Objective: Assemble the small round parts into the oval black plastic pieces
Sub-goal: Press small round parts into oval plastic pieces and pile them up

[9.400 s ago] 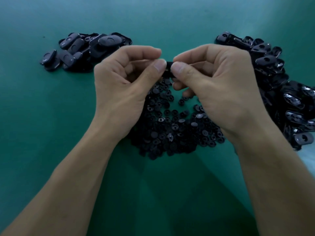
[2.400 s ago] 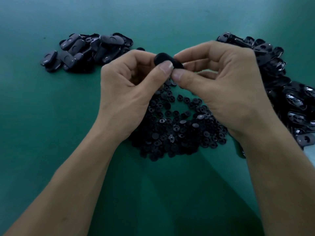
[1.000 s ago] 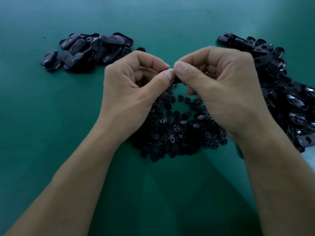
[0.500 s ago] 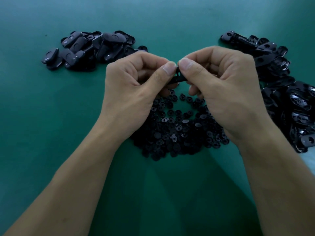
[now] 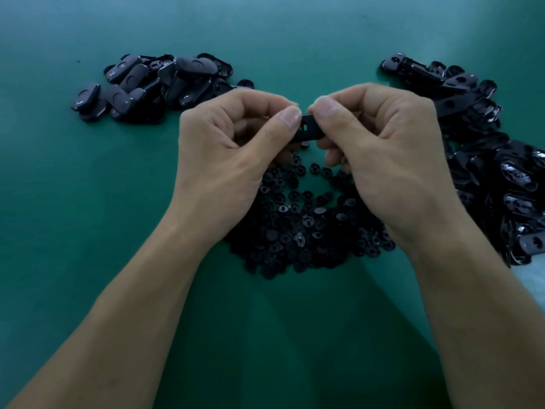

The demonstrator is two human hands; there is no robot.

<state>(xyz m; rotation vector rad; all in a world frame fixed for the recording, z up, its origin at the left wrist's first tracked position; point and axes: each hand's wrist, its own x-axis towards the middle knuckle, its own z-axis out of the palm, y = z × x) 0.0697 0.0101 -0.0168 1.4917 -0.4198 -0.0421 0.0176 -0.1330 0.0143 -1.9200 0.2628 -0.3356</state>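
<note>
Head view: we see the left hand and right hand pinching one oval black piece between them, frame center. Heap of small round parts directly below. Oval piles upper left and right edge, on green table.
</note>
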